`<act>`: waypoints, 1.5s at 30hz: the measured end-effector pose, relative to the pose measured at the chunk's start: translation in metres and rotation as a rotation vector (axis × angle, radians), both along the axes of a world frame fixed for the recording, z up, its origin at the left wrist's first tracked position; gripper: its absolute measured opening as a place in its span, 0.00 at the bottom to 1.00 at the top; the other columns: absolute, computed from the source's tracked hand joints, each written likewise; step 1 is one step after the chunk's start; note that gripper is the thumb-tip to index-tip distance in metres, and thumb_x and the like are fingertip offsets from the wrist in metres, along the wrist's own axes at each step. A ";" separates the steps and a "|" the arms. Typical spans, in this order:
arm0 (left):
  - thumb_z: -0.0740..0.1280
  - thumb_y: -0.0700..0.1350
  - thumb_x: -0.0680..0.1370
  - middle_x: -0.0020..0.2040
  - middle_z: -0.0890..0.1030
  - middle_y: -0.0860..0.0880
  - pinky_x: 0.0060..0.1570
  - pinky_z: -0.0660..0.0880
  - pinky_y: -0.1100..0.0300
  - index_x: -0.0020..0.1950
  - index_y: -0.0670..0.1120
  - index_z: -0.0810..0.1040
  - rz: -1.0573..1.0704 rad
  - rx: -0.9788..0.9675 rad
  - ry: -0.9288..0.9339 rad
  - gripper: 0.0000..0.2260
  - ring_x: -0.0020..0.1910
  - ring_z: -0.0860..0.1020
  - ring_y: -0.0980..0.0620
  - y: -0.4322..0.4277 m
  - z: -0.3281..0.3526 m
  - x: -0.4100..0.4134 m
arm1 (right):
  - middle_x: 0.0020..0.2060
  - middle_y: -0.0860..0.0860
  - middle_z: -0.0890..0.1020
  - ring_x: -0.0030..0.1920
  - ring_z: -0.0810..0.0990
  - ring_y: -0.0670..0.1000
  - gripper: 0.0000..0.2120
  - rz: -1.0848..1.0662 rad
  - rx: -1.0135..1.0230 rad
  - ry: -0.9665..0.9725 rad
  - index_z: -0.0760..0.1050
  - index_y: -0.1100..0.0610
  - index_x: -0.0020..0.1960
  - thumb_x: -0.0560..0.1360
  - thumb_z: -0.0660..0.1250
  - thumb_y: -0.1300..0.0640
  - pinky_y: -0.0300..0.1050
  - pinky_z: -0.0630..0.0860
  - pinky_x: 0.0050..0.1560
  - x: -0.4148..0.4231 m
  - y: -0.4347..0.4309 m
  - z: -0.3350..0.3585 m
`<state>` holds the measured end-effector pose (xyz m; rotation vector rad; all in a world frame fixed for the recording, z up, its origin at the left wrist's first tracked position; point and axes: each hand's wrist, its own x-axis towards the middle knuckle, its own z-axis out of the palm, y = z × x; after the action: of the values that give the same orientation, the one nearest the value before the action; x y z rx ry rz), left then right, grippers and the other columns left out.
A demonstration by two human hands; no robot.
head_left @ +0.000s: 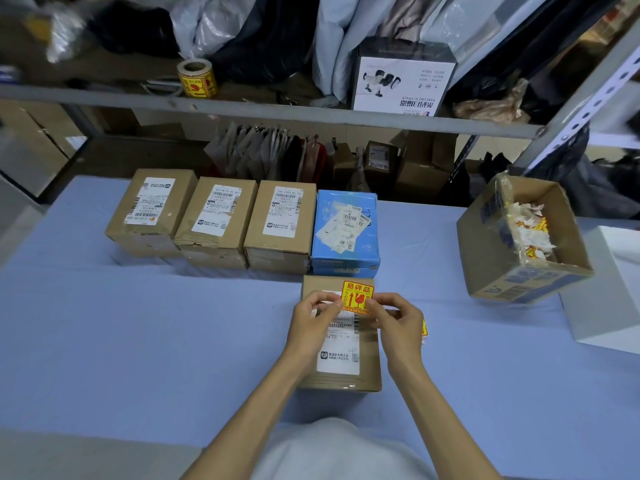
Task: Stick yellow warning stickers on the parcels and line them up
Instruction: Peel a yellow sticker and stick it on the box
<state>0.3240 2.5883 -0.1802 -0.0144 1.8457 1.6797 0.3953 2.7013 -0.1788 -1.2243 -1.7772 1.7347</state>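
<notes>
Parcel (pixel 341 375) lies on the blue desk (pixel 138 341) before a row of four parcels (pixel 282 216); left hand (pixel 313 320) and right hand (pixel 398 323), each grip pinched on a yellow warning sticker (pixel 357 294) at its far end.

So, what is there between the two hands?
A yellow sticker, pinched by the left hand and the right hand at its lower corners, over the near brown parcel; the head view shows this.

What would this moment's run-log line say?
stage: sticker held over parcel | left hand: pinches yellow sticker | right hand: pinches same sticker | target: near brown parcel | row behind: four parcels, no yellow stickers visible
</notes>
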 end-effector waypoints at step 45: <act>0.72 0.45 0.72 0.36 0.77 0.55 0.39 0.73 0.60 0.45 0.49 0.71 -0.130 -0.569 0.318 0.10 0.40 0.78 0.53 -0.034 -0.020 0.040 | 0.33 0.50 0.82 0.39 0.82 0.50 0.22 0.254 0.211 -0.350 0.67 0.53 0.54 0.67 0.77 0.59 0.50 0.79 0.42 0.038 -0.031 -0.024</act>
<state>0.3643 2.5538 -0.2005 0.1386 2.4522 1.0678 0.4336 2.6700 -0.2023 -1.3181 -2.3421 1.4721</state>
